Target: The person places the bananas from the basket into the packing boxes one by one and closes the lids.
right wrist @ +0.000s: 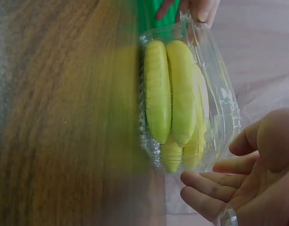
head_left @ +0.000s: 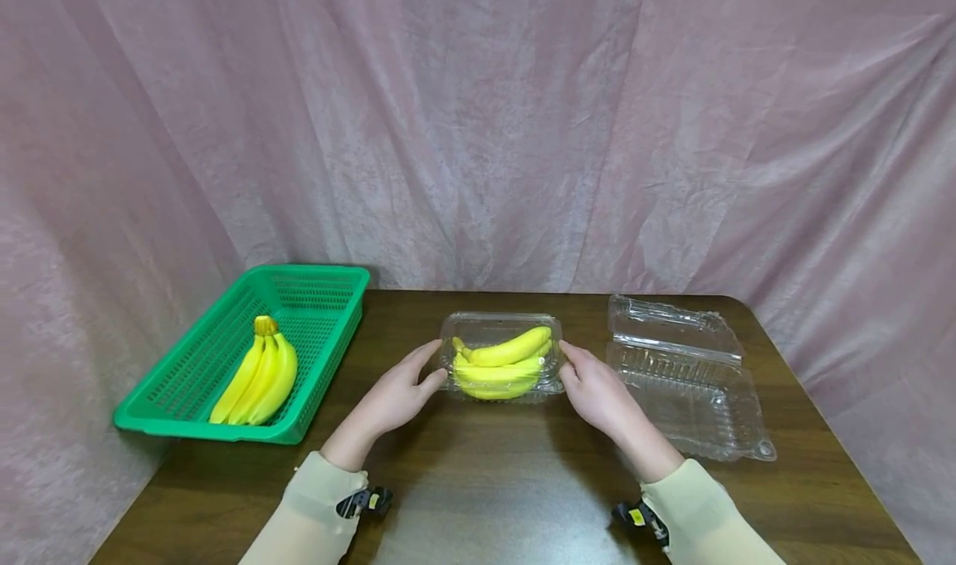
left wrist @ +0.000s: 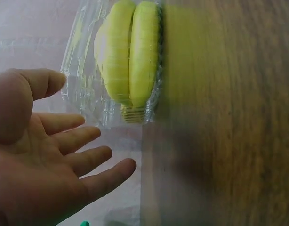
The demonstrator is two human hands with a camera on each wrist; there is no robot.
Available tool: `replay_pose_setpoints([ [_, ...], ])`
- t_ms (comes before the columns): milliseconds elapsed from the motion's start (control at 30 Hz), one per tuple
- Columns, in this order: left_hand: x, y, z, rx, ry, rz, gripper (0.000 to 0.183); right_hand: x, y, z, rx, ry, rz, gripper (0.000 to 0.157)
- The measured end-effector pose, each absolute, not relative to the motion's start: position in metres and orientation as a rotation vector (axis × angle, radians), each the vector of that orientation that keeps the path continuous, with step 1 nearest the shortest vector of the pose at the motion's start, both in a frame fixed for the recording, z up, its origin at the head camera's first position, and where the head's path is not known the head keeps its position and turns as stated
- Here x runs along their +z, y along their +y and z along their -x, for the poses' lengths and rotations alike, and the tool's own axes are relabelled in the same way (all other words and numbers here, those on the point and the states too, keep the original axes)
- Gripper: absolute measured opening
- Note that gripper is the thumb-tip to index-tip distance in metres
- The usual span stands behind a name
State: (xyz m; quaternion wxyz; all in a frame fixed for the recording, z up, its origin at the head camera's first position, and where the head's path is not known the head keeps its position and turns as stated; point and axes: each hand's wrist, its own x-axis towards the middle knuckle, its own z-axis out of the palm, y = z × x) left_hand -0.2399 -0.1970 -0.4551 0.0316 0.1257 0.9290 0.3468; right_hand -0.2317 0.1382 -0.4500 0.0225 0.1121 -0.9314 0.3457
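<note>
A clear plastic clamshell box [head_left: 499, 319] sits on the table in front of me, its lid over a bunch of yellow bananas [head_left: 499, 376]. At its left end is my left hand [head_left: 396, 392], fingers extended and thumb spread. The left wrist view shows that thumb's tip [left wrist: 57, 84] right at the box's rim. My right hand [head_left: 597, 391] is at the opposite end, with its fingertips [right wrist: 189, 178] close to the corner and its thumb beside the lid edge. Neither hand curls round the box.
To the left stands a green plastic basket [head_left: 329, 403] with another banana bunch [head_left: 261, 374] in it. A second clear clamshell box [head_left: 690, 399] lies with its lid up at the right of the brown table [head_left: 485, 482]. Pink curtain [head_left: 485, 133] hangs behind.
</note>
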Motion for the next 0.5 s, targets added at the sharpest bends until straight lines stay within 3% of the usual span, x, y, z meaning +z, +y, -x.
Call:
replay_pose_setpoints([
  [500,-0.4628,-0.191,0.2358,1.096,2.911,-0.224,0.063,-0.4477,0.1399,0.2224,0.988,-2.95,-0.331,0.057],
])
